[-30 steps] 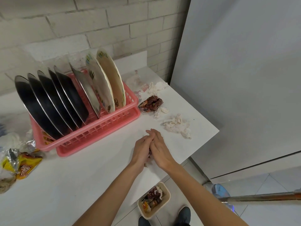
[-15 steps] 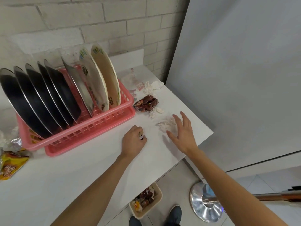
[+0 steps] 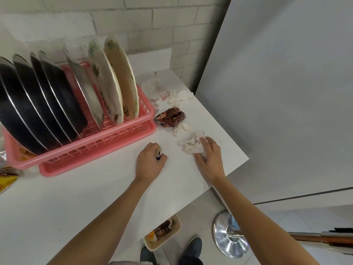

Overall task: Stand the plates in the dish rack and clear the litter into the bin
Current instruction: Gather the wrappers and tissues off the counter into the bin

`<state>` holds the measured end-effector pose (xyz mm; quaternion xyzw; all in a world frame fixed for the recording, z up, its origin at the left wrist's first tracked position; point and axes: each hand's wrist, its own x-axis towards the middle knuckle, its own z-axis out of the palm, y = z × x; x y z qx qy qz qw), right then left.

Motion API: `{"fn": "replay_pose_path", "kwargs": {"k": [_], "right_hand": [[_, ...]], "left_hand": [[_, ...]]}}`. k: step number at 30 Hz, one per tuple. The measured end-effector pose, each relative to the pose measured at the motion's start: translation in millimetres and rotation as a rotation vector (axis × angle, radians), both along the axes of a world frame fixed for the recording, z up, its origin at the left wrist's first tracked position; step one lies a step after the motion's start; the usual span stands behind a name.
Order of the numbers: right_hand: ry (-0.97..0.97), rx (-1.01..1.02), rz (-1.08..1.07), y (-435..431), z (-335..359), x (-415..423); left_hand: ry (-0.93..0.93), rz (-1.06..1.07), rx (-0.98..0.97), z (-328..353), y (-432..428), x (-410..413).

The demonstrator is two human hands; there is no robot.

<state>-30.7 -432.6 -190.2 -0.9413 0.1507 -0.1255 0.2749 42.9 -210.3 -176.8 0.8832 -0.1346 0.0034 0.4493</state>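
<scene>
Plates (image 3: 57, 96) stand on edge in the pink dish rack (image 3: 107, 142) at the left rear of the worktop (image 3: 76, 197). The leftmost dark plate is cut off by the frame edge, and blur prevents me from making a firm count. All lean the same way, tops tilted left. The rack's long axis runs from near left to far right.

The left hand (image 3: 150, 163) rests on the worktop with its grip curled tight round a small item (image 3: 158, 153). Only the tip shows, so I cannot identify it. The right hand (image 3: 210, 157) has its grip on a crumpled tissue (image 3: 191, 146) near the right edge, fingers bent over it and thumb at its near side.

Beyond lie a brown wrapper (image 3: 171, 117), touching the rack's corner, and tissue scraps (image 3: 181, 95). A yellow packet (image 3: 6, 180) is cropped at the left. The bin (image 3: 166, 242) sits on the floor, half hidden under the worktop edge, with shoes (image 3: 191, 247) beside it.
</scene>
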Motion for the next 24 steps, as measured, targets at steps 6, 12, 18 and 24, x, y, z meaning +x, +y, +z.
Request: {"fn": "replay_pose_path", "kwargs": {"k": [6,12,18,24], "right_hand": [[-0.077,0.172,-0.103,2.4,3.7,1.5],[-0.149,0.631,-0.211,9.8,30.1,1.5],[-0.073,0.686,-0.249,6.8,54.0,4.1],[-0.096,0.834,-0.298,1.2,72.2,12.8]], "left_hand": [[0.007,-0.002,0.003,0.0,0.8,-0.1],[0.007,-0.008,0.005,-1.0,1.0,-0.1],[0.014,-0.002,-0.008,0.4,1.1,-0.9],[0.012,-0.003,-0.016,2.0,0.6,-1.0]]}}
